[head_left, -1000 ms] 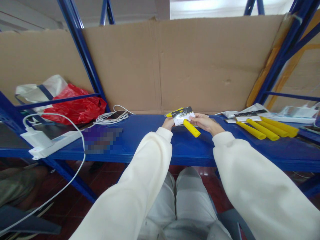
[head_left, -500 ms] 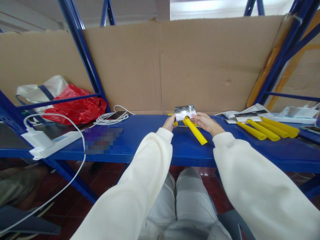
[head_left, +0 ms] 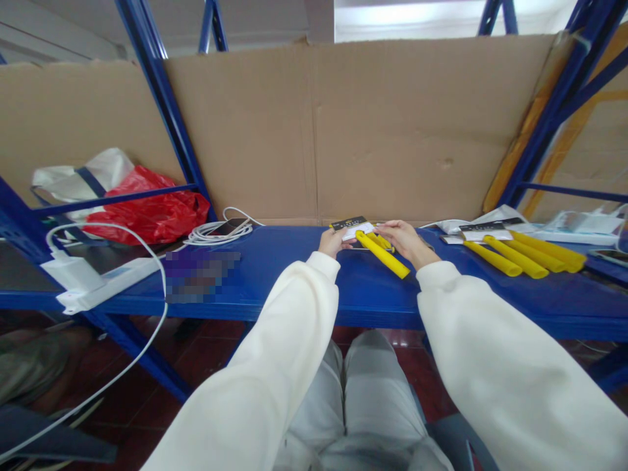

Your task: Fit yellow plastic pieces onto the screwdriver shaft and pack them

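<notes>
Both my hands meet over the blue shelf (head_left: 304, 275) near its back edge. My left hand (head_left: 330, 242) pinches the left edge of a black and white card (head_left: 354, 227). My right hand (head_left: 405, 239) closes on the upper ends of yellow tubes (head_left: 385, 255) that join the card. One long yellow tube slants down to the right and rests on the shelf. Both arms wear white sleeves.
Several more yellow tubes (head_left: 524, 255) with a card (head_left: 483, 227) lie on the shelf at right. A coiled white cable (head_left: 218, 229) lies left of my hands, with a white power strip (head_left: 93, 278), a red bag (head_left: 147, 212) and cardboard (head_left: 392, 131) behind.
The card has tipped from upright down to lie nearly flat on the shelf. The yellow tube has come down with it and now rests along the shelf surface.
</notes>
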Action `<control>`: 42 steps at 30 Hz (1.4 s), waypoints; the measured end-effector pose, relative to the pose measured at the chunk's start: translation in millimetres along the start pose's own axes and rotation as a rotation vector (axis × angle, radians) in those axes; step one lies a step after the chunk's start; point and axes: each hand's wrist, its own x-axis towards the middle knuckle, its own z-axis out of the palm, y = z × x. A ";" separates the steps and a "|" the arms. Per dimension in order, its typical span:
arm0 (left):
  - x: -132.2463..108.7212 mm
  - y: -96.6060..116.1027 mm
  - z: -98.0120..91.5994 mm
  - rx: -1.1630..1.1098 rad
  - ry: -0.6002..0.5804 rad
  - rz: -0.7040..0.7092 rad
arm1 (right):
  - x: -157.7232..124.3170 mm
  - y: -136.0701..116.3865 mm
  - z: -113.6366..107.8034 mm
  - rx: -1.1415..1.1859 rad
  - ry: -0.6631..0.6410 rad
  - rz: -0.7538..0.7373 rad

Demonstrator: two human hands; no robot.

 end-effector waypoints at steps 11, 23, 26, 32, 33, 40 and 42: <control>-2.9 -3.6 0.4 0.167 0.030 0.074 | -11.6 4.1 3.7 -0.317 -0.332 0.071; 30.1 -28.7 -10.1 0.566 0.142 0.686 | -20.0 -3.1 3.1 -0.462 -0.490 0.109; 34.5 -29.3 -12.2 0.550 0.158 0.731 | -23.3 -5.5 5.6 -0.481 -0.463 0.103; 35.9 -24.2 -12.3 0.529 0.260 0.687 | -20.6 -7.1 12.3 -0.487 -0.322 0.048; 35.6 -23.5 -12.2 0.527 0.266 0.680 | -18.5 -6.5 12.3 -0.474 -0.303 0.029; 31.7 -22.7 -10.9 0.558 0.236 0.632 | -5.8 0.6 3.4 -0.339 -0.158 -0.107; 30.1 -22.7 -10.6 0.579 0.226 0.621 | -3.8 -0.6 0.7 -0.325 -0.087 -0.088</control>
